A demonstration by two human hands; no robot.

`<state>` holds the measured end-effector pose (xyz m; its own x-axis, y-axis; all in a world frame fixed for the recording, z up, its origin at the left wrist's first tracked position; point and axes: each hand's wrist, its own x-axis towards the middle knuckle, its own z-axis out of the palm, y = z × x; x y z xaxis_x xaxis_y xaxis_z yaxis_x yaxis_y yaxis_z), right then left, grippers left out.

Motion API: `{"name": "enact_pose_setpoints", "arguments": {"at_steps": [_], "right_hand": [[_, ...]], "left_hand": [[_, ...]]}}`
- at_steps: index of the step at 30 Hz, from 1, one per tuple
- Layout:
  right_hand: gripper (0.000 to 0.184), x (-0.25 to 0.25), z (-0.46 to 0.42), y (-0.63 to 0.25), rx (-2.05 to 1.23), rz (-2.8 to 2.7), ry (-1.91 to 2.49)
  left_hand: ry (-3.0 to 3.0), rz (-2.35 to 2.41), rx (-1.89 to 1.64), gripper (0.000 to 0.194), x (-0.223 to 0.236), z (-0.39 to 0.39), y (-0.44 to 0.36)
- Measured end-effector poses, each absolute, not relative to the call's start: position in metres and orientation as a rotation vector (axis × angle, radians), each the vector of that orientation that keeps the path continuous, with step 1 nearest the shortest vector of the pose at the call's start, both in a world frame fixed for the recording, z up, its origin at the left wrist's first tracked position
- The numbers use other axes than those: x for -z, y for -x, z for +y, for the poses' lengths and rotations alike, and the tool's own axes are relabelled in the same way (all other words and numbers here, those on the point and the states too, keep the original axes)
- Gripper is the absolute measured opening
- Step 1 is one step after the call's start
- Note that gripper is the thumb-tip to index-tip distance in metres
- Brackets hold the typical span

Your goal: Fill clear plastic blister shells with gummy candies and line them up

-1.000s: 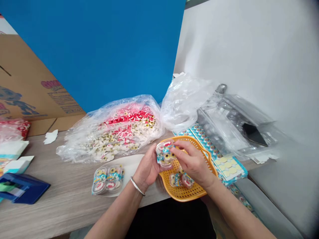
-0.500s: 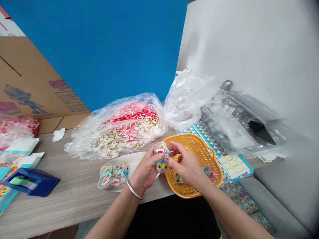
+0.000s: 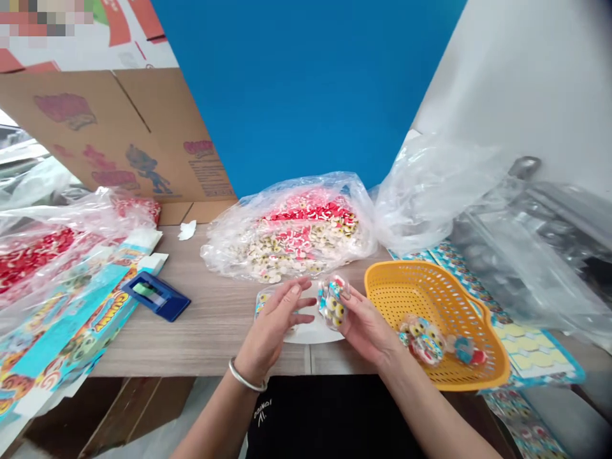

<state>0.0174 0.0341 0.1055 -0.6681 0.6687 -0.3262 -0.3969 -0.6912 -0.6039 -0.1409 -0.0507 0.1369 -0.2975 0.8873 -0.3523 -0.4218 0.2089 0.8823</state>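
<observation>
My right hand (image 3: pixel 367 328) grips a small clear plastic pack (image 3: pixel 333 302) of gummy eyes and red-and-white pieces, tilted above the table. Just left of the pack, my left hand (image 3: pixel 275 322) is open, its fingers apart and holding nothing. Behind and below the left hand, part of another clear candy pack (image 3: pixel 261 301) shows; the hand hides the rest. A white sheet or tray (image 3: pixel 318 333) lies under both hands. To the right, a yellow perforated basket (image 3: pixel 382 280) contains several filled packs (image 3: pixel 424 341).
A big clear bag of loose gummies (image 3: pixel 306 233) lies behind the hands. At left are a blue tape dispenser (image 3: pixel 157 296), printed cardboard strips (image 3: pixel 102 312) and a bag of red candies (image 3: pixel 52 252). Clear plastic shells (image 3: pixel 521 248) and printed sheets (image 3: pixel 533 347) lie at right.
The view has swung left. The pack has passed from my left hand to my right hand. My left hand has come off it and its fingers have spread.
</observation>
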Motion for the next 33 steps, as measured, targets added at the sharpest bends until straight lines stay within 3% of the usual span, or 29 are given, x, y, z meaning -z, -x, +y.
{"name": "enact_pose_setpoints", "arguments": {"at_steps": [13, 20, 26, 33], "right_hand": [[0.036, -0.093, 0.027, -0.002, -2.296, -0.720, 0.739], [0.032, -0.093, 0.025, -0.003, -2.290, -0.690, 0.737], [0.031, -0.092, 0.023, -0.005, -2.284, -0.663, 0.714], [0.034, -0.101, 0.026, -0.016, -2.209, -0.686, 0.783]], "left_hand": [[-0.996, 1.569, -1.479, 0.010, -0.103, -0.066, 0.142], [-0.942, 1.587, -1.487, 0.012, -0.103, -0.063, 0.139], [-0.791, 1.488, -1.505, 0.032, -0.109, -0.058, 0.132], [-0.637, 1.430, -1.533, 0.024, -0.112, -0.041, 0.126]]}}
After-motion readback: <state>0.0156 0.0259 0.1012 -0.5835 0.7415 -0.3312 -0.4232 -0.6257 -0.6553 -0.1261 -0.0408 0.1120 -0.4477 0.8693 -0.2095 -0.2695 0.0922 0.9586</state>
